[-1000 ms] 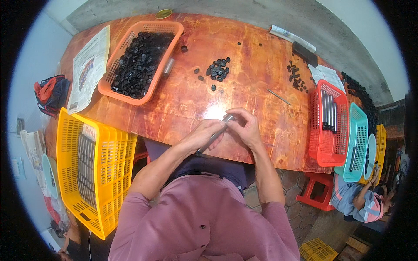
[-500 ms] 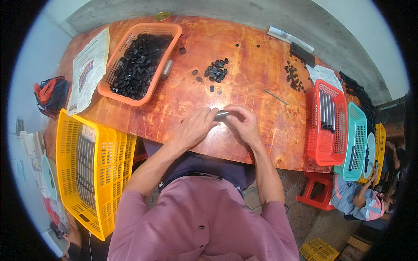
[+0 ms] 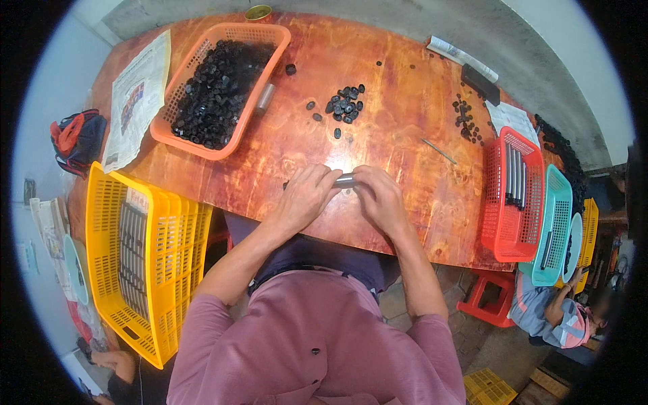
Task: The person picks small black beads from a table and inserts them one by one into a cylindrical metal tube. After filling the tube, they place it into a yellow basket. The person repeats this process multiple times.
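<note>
A short, shiny grey metal tube lies level between my two hands, just above the table's near part. My left hand is closed round its left end, with a dark bit showing by the outer side of that hand. Round the right end, the fingers of my right hand are closed too. Only the tube's middle shows; both ends are hidden by my fingers. Beyond my hands sits a loose pile of small black oval plugs. An orange basket full of similar black pieces stands at the far left.
A thin metal rod and scattered small black pieces lie to the right. A red basket with dark tubes and a teal basket stand at the right edge. Stacked yellow crates stand left. Another person sits at right.
My right fingers have closed more fully over the tube's right end, and more of its middle shows between my hands. The view has shifted slightly.
</note>
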`<state>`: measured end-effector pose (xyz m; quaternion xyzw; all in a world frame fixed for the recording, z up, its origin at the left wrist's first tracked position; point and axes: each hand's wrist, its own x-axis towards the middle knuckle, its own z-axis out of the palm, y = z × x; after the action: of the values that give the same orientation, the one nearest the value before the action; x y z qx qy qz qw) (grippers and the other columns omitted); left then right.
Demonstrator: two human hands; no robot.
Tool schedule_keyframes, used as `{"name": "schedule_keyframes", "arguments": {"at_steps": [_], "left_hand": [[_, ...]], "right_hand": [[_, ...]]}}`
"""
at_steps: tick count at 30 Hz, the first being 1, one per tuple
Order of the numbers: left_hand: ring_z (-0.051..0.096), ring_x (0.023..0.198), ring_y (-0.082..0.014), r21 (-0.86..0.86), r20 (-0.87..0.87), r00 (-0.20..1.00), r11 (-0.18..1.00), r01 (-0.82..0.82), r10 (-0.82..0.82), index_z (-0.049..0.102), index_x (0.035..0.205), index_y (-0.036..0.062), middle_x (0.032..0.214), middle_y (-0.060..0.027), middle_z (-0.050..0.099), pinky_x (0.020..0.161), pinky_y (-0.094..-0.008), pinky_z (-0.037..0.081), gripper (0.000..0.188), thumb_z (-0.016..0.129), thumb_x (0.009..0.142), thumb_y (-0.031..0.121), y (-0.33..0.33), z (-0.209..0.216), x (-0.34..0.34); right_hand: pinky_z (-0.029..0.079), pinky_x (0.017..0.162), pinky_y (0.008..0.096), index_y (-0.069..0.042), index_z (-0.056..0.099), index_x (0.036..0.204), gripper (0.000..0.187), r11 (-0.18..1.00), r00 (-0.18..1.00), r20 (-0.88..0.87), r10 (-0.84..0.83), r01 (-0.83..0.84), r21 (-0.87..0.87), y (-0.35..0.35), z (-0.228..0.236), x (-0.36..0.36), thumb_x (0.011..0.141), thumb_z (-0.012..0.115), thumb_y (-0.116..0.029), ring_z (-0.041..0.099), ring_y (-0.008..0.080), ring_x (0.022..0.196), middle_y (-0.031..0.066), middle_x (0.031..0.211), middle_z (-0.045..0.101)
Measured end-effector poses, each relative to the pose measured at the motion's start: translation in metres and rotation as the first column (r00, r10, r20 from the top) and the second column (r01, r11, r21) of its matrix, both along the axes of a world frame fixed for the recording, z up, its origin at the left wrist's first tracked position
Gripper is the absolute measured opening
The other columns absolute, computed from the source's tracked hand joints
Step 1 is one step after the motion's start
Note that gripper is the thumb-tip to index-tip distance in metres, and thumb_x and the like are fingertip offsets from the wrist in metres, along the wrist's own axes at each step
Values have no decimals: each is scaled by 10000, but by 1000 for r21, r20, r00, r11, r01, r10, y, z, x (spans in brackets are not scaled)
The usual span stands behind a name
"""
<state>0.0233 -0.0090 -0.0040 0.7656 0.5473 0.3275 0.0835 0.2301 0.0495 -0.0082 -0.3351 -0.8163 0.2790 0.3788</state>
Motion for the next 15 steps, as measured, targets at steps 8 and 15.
{"name": "schedule_keyframes", "arguments": {"at_steps": [8,15], "left_hand": [[632,933,-284,-30,-74,997,999,-14,12,691,1171,65,997,-86,634,814,-409,507,365,795,842,182,-3,6,0],[625,918,-251,-4,-56,998,1000,28,-28,707,1177,93,966,-53,620,770,-386,496,351,777,856,216,-2,6,-4]], "right_hand": [[567,846,412,15,671,1015,219,997,998,67,-9,4,72,-6,6,-3,819,762,55,711,364,986,183,1103,732],[548,835,409,2,677,998,134,998,1000,22,13,-11,-67,-4,4,0,876,731,-4,685,341,961,155,1091,715]]}}
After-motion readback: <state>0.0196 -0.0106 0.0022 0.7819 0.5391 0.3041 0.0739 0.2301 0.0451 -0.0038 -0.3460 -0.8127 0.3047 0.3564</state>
